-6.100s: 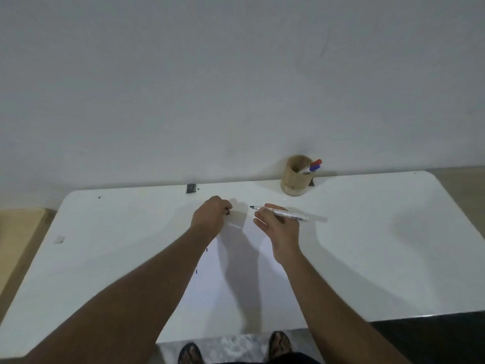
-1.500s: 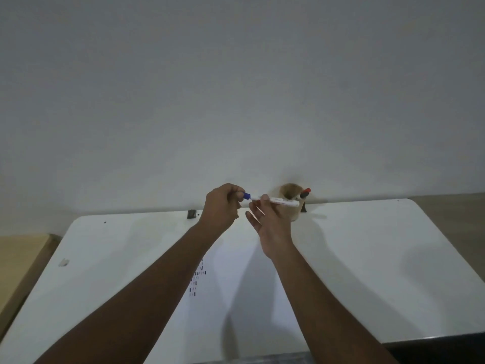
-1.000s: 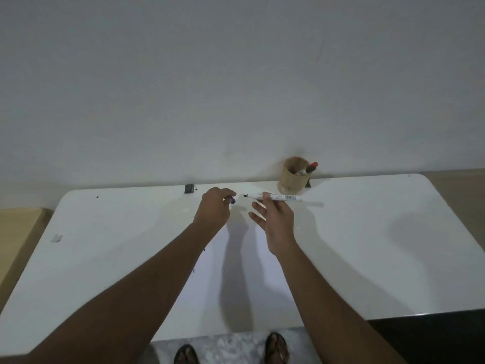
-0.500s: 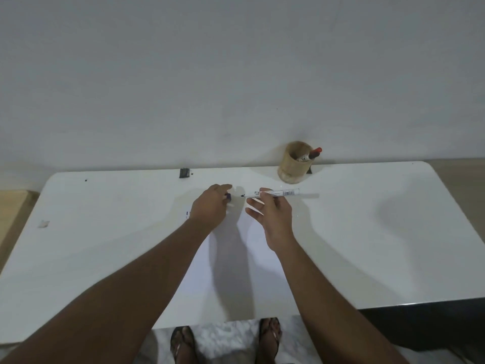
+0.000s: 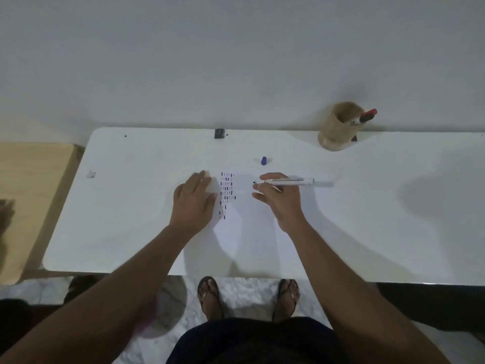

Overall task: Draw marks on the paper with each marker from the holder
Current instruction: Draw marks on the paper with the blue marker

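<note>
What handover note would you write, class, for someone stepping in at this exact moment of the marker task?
Left hand: flat and open, pinning the paper beside the marks.
Right hand: holds the uncapped marker, tip pointing left, above the paper.
Blue cap: lies loose on the table beyond the paper.
Holder: back right by the wall, red-capped marker inside.
Done: several columns of short marks.
Left: mark with this marker, recap it, return it, then any remaining.
</note>
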